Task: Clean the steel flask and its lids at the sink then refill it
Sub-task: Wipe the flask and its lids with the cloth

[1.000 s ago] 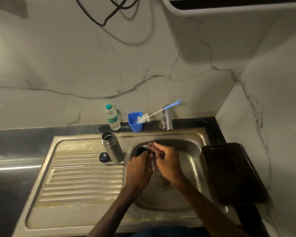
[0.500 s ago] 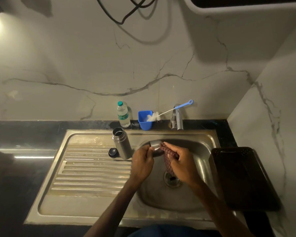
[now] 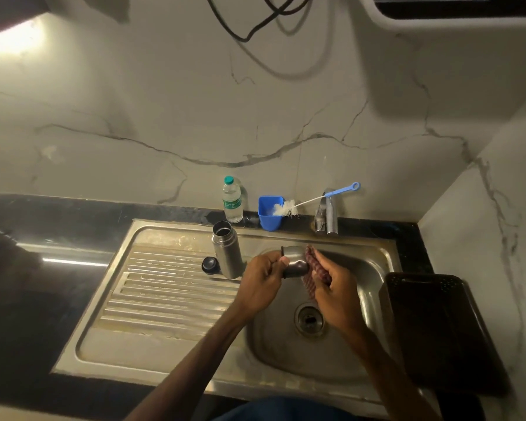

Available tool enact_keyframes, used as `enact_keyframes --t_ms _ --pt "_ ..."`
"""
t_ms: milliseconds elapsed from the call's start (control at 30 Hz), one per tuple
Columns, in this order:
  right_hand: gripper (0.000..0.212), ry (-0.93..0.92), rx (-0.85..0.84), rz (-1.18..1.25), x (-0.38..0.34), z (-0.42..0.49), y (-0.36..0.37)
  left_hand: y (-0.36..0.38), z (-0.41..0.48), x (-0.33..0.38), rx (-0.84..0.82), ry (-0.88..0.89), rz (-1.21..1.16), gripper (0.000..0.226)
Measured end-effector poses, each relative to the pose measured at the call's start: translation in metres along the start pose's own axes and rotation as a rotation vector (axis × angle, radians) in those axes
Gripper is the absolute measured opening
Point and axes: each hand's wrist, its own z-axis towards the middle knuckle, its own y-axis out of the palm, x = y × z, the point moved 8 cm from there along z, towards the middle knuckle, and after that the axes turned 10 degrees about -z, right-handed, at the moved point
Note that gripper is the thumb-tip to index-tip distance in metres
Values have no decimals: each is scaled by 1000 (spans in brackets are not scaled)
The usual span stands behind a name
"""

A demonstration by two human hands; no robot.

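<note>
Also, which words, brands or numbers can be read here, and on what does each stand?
Plastic water bottle: white writing on its green label, too blurred to read.
No text shows on the steel flask, the steel lid in the left hand, or the cloth in the right hand.

A dim kitchen. A steel sink [image 3: 289,355] with ribbed draining board [image 3: 170,288] sits in a black table [image 3: 43,302] against a veined marble wall [image 3: 164,117], tap [image 3: 329,217] behind.

Steel flask [image 3: 227,250], uncapped, upright on the drainboard [image 3: 164,299]; small dark lid [image 3: 209,264], flat just left of its base; steel cup lid [image 3: 293,261], on its side above the basin [image 3: 362,344], gripped by the left hand [image 3: 263,284]
</note>
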Motion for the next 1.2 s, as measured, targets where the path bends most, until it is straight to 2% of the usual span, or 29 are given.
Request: enact_keyframes --t_ms 167,233,367,467,533,633,733,833,933,1067,1200 --pt "55 -62 -64 -10 -6 -12 0 -2 1 -7 17 -47 -23 39" --pt "56 -96 -40 -28 -12 -10 -2 0 1 -10 -21 -41 -6 39" --pt "51 -46 -43 -30 -2 5 -3 6 -1 -9 -86 8 32 43" --pt "48 -77 -77 -60 -6 -3 1 2 -1 -19 -25 -13 42 39" --pt "54 -108 -130 -79 -11 -14 8 -1 -1 -22 -16 -14 89 34" --pt "65 -100 -137 -135 -8 -13 18 0 -5 -13 -86 102 147 33" --pt "59 -39 -104 -113 1 4 20 5 -17 3 -160 208 160 30" --pt "54 27 -205 -65 13 8 33 -1 -26 5 -83 202 119 21" --pt "49 78 -258 -39 22 4 45 -13 -34 -13 14 107 85 16" --pt "48 99 -282 -26 21 1 62 -16 -51 -42 -48 -193 -263 29" --pt "43 149 -331 -38 21 -6 89 -40 -70 -64 81 -305 -440 26"
